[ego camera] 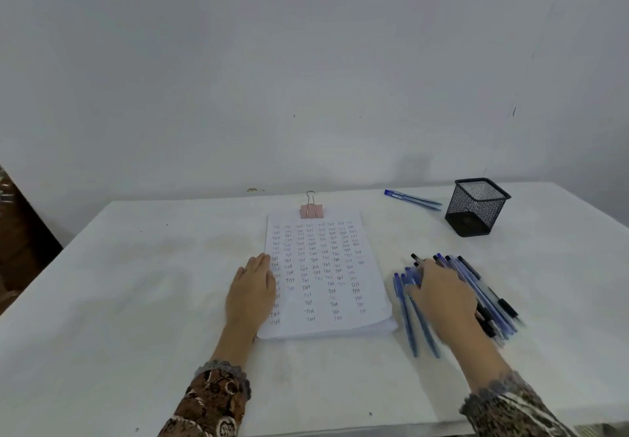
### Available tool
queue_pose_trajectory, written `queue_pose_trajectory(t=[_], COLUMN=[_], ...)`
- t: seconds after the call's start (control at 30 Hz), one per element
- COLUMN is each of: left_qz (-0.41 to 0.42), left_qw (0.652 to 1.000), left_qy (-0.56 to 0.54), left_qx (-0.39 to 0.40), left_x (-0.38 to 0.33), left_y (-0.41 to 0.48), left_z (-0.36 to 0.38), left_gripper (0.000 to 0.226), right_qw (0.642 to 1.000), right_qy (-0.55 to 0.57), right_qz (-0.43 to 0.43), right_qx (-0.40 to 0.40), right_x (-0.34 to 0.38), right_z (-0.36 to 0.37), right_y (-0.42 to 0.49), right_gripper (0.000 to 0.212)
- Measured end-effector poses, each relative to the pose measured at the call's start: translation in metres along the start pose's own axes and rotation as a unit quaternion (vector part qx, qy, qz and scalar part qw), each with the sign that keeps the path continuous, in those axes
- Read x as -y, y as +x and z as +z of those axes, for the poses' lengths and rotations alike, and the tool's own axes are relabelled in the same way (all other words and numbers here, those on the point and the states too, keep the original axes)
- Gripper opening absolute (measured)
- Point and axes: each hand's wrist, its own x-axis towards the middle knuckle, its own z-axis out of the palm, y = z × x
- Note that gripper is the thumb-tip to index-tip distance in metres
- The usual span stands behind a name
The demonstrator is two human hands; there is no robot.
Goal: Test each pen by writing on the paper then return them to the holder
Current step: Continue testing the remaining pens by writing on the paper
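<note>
Right hand palm-down on the pile of pens, fingers spread loosely over it; blurred, so no telling whether any single pen is pinched yet. Directly beneath and fanning to either side of that hand, long axes running roughly away from the wrist and leaning a little leftward at the far ends. Too blurred and overlapped for a sure count: well over ten, mostly blue, a few black. Two more blue pens far ahead of the hand, flat on the table just left of the one black mesh holder, which looks empty. Holder ahead and slightly right, well apart. Left hand flat and open, holding nothing, pressing the left edge of the one clipped paper stack. Likely next: single out one pen with the right hand, the nearer.
</note>
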Motion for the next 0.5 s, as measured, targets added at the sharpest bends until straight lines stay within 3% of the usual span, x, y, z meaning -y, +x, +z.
queue_pose_trajectory(t=[0.17,0.5], left_qz=[-0.001,0.001], left_qw=[1.000,1.000], left_qy=[-0.003,-0.015], left_qx=[-0.002,-0.008], left_x=[0.002,0.004], left_y=[0.001,0.002], left_z=[0.001,0.004], left_gripper=[0.043,0.042], right_qw=[0.999,1.000], right_qy=[-0.040,-0.010], right_qz=[-0.024,-0.023], right_qx=[0.018,-0.001], right_x=[0.002,-0.004], right_z=[0.011,0.006], right_y=[-0.015,0.003], right_gripper=[0.045,0.027])
